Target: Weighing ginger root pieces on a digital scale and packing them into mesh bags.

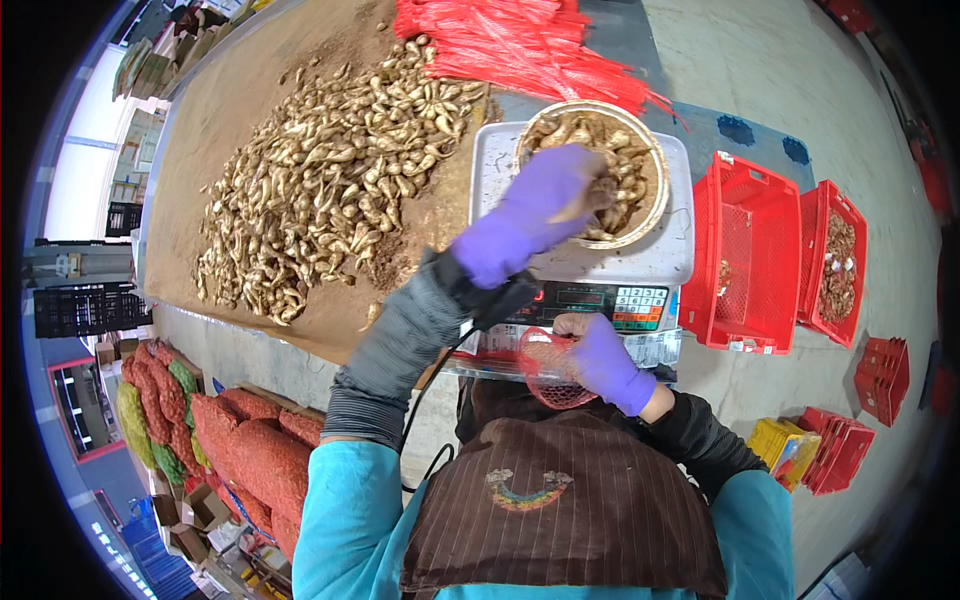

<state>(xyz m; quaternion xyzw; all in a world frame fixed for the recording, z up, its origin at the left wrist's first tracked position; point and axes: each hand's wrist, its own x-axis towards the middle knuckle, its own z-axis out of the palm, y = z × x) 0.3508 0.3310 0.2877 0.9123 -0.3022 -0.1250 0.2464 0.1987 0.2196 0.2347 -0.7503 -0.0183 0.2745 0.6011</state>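
My left hand point(544, 199), in a purple fingerless glove, reaches into a round white tub point(658, 169) of soil-dusted bulbs point(626, 184). The hand is blurred, and I cannot tell whether its fingers grip a bulb. The tub stands on the pale platform point(491, 169) of a digital scale. In front of the scale's keypad point(639, 304), my right hand point(600, 356), gloved the same way, holds a red mesh bag point(551, 375). The bag hangs over the table's front edge. To the left, a large heap of similar bulbs point(322, 187) covers the soil-strewn tabletop point(232, 97).
Red mesh sleeves point(510, 45) lie beyond the scale. Right of it stand a red crate point(761, 255) and another crate point(855, 277) holding brownish bits. A black cable point(420, 420) hangs by my left arm. Full red mesh sacks point(255, 457) are stacked at lower left.
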